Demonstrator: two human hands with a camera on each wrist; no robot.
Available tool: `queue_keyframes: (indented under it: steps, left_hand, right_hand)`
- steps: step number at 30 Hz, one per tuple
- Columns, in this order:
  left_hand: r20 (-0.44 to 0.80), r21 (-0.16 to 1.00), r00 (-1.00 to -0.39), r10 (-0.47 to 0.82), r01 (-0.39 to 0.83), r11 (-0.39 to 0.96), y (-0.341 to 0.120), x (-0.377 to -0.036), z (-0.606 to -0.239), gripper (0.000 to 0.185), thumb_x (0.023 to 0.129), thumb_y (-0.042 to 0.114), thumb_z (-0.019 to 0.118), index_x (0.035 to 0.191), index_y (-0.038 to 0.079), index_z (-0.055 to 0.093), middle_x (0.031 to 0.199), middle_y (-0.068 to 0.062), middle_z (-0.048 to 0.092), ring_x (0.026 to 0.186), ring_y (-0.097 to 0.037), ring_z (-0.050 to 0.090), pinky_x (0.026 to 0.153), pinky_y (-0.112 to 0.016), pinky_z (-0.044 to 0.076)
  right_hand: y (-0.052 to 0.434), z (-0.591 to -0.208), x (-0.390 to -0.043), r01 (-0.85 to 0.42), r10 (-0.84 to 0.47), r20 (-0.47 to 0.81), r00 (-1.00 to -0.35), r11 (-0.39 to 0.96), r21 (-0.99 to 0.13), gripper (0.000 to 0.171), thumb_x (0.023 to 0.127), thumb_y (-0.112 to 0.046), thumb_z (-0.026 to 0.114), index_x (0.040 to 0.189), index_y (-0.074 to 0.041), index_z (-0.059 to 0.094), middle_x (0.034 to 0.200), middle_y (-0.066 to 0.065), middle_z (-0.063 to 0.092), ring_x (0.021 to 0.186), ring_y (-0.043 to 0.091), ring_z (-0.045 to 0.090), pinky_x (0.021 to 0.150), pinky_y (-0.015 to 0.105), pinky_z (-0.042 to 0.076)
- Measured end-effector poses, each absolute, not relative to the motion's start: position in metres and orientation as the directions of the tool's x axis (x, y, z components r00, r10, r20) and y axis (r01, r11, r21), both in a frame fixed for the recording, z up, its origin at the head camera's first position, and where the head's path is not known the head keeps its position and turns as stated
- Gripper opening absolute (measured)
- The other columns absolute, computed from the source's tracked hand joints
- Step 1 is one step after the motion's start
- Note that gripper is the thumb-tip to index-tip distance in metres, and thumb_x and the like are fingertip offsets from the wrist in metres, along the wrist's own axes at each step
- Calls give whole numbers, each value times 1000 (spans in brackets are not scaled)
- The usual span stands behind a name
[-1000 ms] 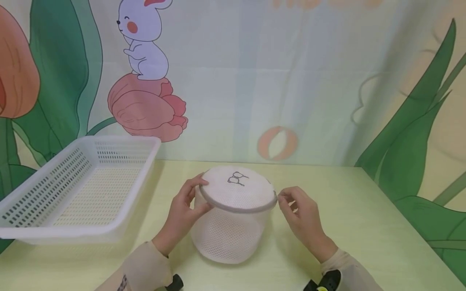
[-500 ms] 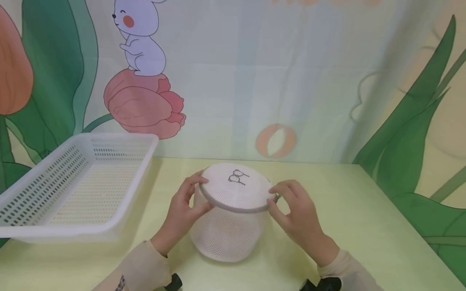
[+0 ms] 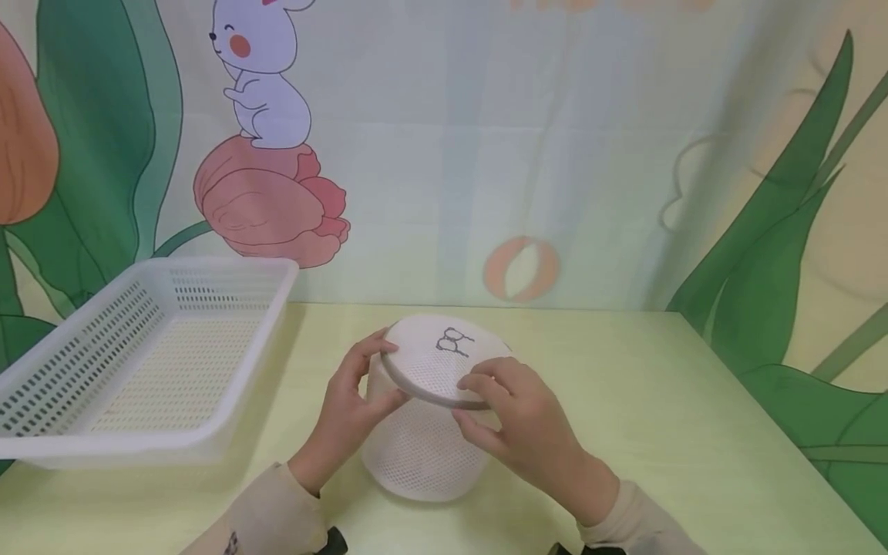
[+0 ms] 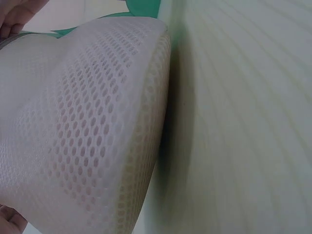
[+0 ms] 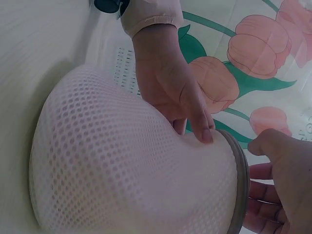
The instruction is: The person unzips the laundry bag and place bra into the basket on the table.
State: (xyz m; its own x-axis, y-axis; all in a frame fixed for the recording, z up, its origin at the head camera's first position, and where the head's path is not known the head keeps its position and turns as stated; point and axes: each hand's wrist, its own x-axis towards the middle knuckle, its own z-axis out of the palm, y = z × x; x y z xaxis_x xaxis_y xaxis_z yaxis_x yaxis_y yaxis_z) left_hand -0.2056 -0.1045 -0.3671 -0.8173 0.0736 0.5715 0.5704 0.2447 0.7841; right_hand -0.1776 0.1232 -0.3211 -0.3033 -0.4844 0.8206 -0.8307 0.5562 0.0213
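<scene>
A white mesh laundry bag [image 3: 426, 455], round like a drum, stands on the table with a grey zip rim [image 3: 433, 395] around its top and an eyeglasses-like print on the lid. My left hand [image 3: 350, 401] grips the rim's left side, thumb below and fingers over the edge. At the front right, my right hand [image 3: 523, 420] pinches the rim, its index finger over the lid and its thumb underneath. Any zip pull there is hidden by the fingers. The right wrist view shows the bag's side [image 5: 117, 161] creased inward near the left thumb.
A white plastic basket [image 3: 229, 432] with slotted walls stands to the left on the pale yellow table [image 3: 659, 432]. Behind the table hangs a printed cloth [image 3: 416, 154] with a rabbit and tulips.
My right hand has moved left along the rim, from beside the bag's right edge to its front right. The left hand keeps its grip on the left side.
</scene>
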Motion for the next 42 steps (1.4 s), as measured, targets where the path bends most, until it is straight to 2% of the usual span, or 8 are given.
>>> queue_keyframes:
  steps: [5,19,28,32,36,38,42]
  left_hand:
    - [588,767,-805,80,586,263,-104,-203,-368,55,73,2,80,120,11,53,145,-13,45,135,-33,40,100,-58,35]
    - [633,712,-771,67,614,340,-100,-200,-368,54,71,3,81,118,11,54,143,-14,45,132,-35,42,96,-60,39]
    - [637,701,-768,69,614,363,-97,-196,-368,53,71,3,81,116,10,54,144,-15,44,134,-36,41,101,-63,34]
    - [636,696,-768,74,612,376,-96,-195,-369,53,70,3,81,115,10,54,144,-15,44,133,-37,41,101,-65,34]
    - [644,684,-761,81,619,386,-95,-195,-370,55,70,3,82,116,10,53,144,-16,43,133,-38,41,100,-65,34]
    - [640,686,-764,81,617,385,-95,-195,-370,57,70,4,82,118,10,52,143,-16,44,133,-38,41,101,-64,34]
    - [615,717,-786,69,593,365,-95,-196,-370,64,71,5,82,125,7,48,144,-14,44,130,-34,44,101,-59,38]
  right_hand:
    - [118,-321,-176,-807,-506,814,-286,586,80,22,73,-15,73,89,-7,62,90,6,61,74,20,57,64,33,50]
    - [118,-316,-171,-788,-550,801,-238,591,172,15,73,-11,73,83,-7,62,85,4,61,70,16,56,58,27,47]
    - [117,-314,-167,-734,-617,764,-191,606,306,17,68,-10,75,81,-6,64,81,2,60,67,15,57,56,24,48]
    - [117,-316,-167,-725,-633,754,-174,600,337,6,79,-10,64,81,-5,64,79,2,60,65,14,56,55,23,48]
    - [115,-316,-168,-715,-644,749,-154,596,365,24,92,-12,44,79,-5,63,77,1,59,63,13,56,53,22,47]
    - [115,-316,-168,-712,-645,751,-143,594,375,31,95,-12,37,78,-5,62,76,1,58,62,13,54,52,21,45]
    - [115,-318,-168,-716,-639,758,-132,590,373,30,93,-8,36,77,-5,61,75,1,56,60,13,53,50,20,44]
